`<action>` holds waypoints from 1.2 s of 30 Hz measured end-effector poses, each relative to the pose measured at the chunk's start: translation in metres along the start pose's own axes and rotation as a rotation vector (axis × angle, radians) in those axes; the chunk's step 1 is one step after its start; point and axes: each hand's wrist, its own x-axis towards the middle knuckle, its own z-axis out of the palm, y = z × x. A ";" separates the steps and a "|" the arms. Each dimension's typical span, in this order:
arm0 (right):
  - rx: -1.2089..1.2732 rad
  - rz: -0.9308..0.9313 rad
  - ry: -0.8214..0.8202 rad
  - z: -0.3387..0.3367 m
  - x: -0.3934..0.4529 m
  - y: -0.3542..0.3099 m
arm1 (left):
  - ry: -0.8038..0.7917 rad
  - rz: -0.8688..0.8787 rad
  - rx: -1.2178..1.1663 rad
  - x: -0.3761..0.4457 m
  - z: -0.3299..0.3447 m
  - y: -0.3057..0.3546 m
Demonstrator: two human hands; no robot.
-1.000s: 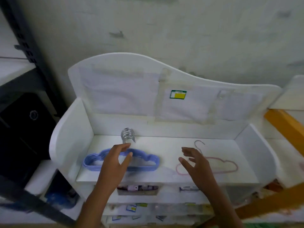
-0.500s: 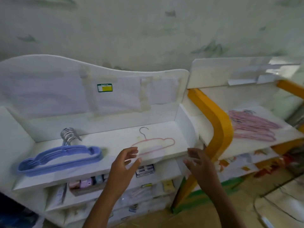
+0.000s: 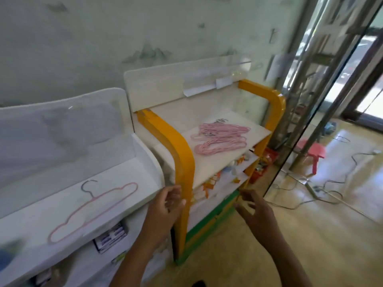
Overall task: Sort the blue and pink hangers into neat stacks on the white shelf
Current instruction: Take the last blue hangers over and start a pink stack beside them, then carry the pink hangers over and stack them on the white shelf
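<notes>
One pink hanger flat on the top board of the white shelf, alone there, hook toward the back wall. A pile of pink hangers on the top board of the next shelf with yellow frame, well apart from the single one. Left hand in the air before the yellow post, fingers loosely curled, grasping nothing. Right hand also raised, fingers spread and relaxed, grasping nothing. Blue blur at the lower left edge, cannot tell what.
</notes>
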 end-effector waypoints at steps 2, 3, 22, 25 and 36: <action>-0.021 0.021 0.029 -0.017 0.008 0.013 | -0.053 -0.004 -0.009 0.018 0.025 0.008; -0.028 0.030 0.046 -0.024 0.013 0.019 | -0.081 -0.006 -0.022 0.027 0.037 0.010; -0.088 0.049 0.090 -0.084 0.213 0.097 | -0.107 0.028 -0.071 0.240 0.165 0.037; -0.084 0.059 0.064 -0.079 0.231 0.107 | -0.087 0.011 -0.067 0.260 0.172 0.038; -0.048 0.000 -0.082 -0.068 0.345 0.131 | 0.077 -0.095 -0.029 0.339 0.195 0.019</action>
